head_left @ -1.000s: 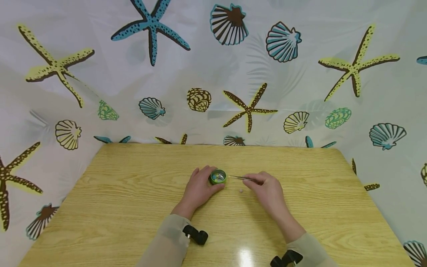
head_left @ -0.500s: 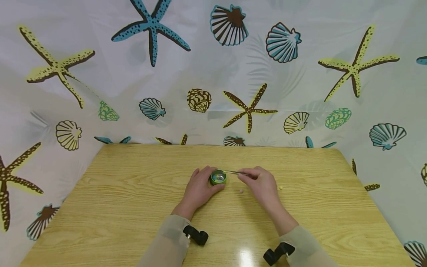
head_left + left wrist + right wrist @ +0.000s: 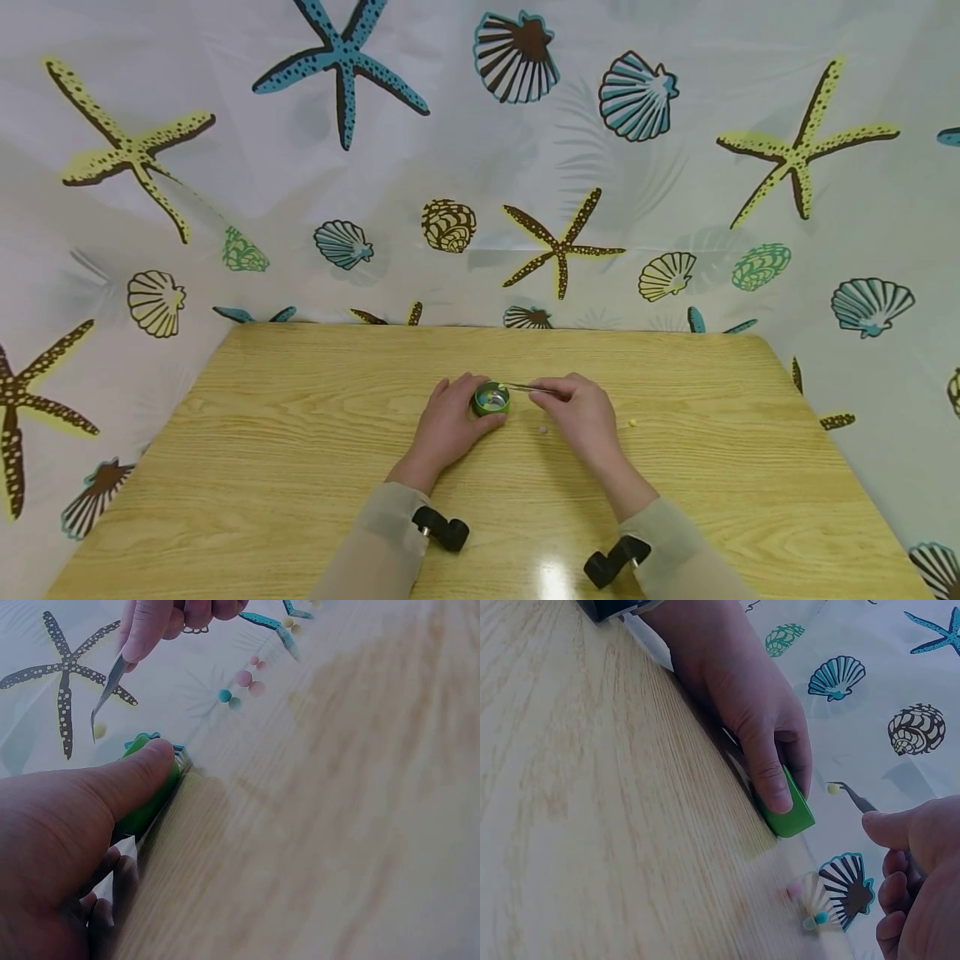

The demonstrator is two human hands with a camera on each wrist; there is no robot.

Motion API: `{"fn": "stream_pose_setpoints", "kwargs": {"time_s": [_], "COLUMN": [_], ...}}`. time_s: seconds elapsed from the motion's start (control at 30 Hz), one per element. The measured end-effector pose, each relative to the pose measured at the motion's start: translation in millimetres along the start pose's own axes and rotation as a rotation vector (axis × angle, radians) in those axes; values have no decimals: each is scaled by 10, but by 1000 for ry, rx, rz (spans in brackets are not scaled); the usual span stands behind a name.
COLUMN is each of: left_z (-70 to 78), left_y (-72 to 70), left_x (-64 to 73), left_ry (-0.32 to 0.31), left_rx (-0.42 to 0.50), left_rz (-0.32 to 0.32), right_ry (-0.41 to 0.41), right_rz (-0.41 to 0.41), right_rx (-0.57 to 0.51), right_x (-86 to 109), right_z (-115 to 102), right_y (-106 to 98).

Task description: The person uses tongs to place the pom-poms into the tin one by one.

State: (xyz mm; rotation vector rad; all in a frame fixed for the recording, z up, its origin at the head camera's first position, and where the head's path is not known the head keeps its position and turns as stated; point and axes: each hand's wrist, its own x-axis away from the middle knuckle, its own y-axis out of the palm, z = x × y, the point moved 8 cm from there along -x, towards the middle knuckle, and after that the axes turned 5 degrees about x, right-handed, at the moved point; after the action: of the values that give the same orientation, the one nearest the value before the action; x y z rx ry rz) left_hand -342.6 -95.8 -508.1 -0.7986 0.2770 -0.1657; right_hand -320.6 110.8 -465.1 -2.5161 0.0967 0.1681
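Green outside and shiny metal within, a small round tin (image 3: 791,819) stands on the wood-grain table (image 3: 300,417), held between the thumb and fingers of the left hand (image 3: 448,423). The right hand (image 3: 583,417) pinches slim grey metal tweezers (image 3: 111,684), whose bent tips hold a small round yellow bead (image 3: 833,789). A second ago those tips were to the right of the tin; now they have come to its rim, the bead apart from it in both wrist views. That bead thus seems delivered to the tin but not yet released; small blue and yellow pieces show inside. The arm's shift also reveals another yellow bead (image 3: 632,422) right of the right hand; a pink bead (image 3: 543,430) lies between the hands.
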Motion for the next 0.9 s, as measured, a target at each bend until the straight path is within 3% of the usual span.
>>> {"fn": "stream_pose_setpoints", "kwargs": {"time_s": [0.9], "left_z": [-5], "left_y": [6], "left_x": [-2], "left_ry": [-5], "left_rx": [10], "left_rz": [-1], "right_ry": [6], "right_rz": [15], "right_rx": [7], "right_x": [-13], "right_z": [56], "right_y": [-2]}}
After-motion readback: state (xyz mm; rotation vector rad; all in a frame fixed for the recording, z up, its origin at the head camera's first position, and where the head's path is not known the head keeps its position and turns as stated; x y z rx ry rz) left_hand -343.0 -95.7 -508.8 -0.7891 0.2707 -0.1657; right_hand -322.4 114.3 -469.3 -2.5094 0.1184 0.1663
